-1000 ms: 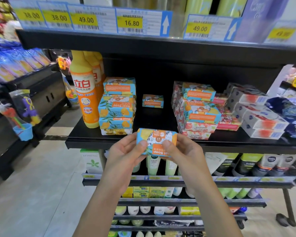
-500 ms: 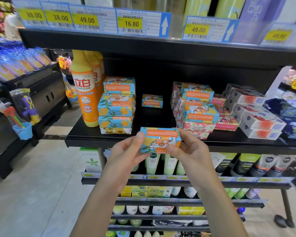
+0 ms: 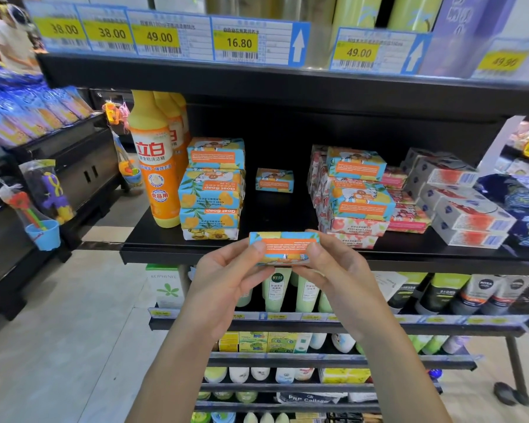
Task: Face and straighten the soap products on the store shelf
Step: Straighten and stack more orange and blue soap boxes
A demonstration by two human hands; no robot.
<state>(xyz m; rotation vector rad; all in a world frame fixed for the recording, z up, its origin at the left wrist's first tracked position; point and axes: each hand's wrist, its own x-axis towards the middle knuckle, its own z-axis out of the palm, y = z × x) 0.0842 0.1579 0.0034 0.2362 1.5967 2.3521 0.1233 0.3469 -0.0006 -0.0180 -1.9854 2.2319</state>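
**Store shelf [image 3: 275, 209], with one soap box [image 3: 284, 248] held out in front**

The soap box is up in the air, just in front of the shelf's front edge and near its middle. It does not touch the shelf. Both hands pinch it. The left hand [image 3: 226, 282] has its thumb on the face at the left end and its fingers under it. The right hand [image 3: 333, 270] does the same at the right end. The orange label faces the person, but the print is too small to read. I think it is held like this so it can be turned the right way before it goes down.

Behind the box is a bare spot on the shelf. One small box [image 3: 274, 180] sits alone at the back of that spot. The held box would fit well in front of it.

The left stack [image 3: 211, 190] stands beside the bare spot, at the front edge. Two of its boxes say "Goat Soap" upside down, so they need a turn too. The right stack [image 3: 358, 190] looks crooked, with pink boxes [image 3: 406, 215] just behind it. White boxes [image 3: 464, 206] lie slanted toward the right edge. Orange bottles [image 3: 153, 166] stand at the left edge.

Each box should hold a bar of soap, but none is open. Off to the left, a blue pail [image 3: 45, 235] hangs in a clear bag with toy tools in it.
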